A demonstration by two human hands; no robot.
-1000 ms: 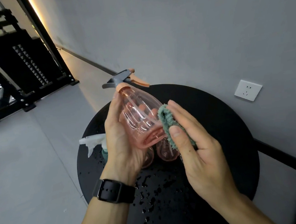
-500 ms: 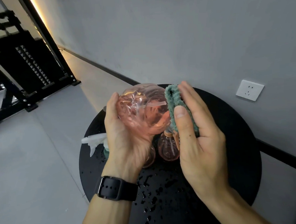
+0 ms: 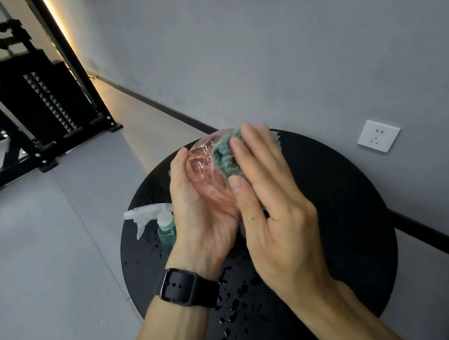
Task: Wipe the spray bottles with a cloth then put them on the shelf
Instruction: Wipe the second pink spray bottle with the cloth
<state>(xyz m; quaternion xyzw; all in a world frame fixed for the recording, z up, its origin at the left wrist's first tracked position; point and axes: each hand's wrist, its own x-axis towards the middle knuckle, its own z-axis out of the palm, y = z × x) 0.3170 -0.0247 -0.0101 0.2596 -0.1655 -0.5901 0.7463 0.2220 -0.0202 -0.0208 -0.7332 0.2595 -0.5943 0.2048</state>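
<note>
Pink, clear plastic is what the left hand [image 3: 205, 211] cradles: a spray bottle [image 3: 207, 168] held up above the black round table [image 3: 340, 214], its body lying in the curled palm with the thumb wrapped along the near side. Against the far side of the bottle the right hand [image 3: 271, 209] presses a green cloth [image 3: 226, 156], fingers nearly straight over the pad and the thumb tucked along the cloth's lower edge, so the cloth is sandwiched between those fingers and the bottle wall. Just left of the left wrist, a second bottle, teal with a white trigger head [image 3: 152, 214], stands on the table, and water drops [image 3: 233, 304] speckle the tabletop below both wrists. The pink bottle looks empty and thin-walled, so I would judge it light, a little springy under pressure, and likely slick while wet; squeezing hard could dent it or let it shoot out of the palm. Its trigger head is hidden behind the hands here. A safer hold for carrying it to the shelf, which is not clearly identifiable from this view, would probably be around the neck below the trigger, or a full wrap of the ribbed body once dry.
</note>
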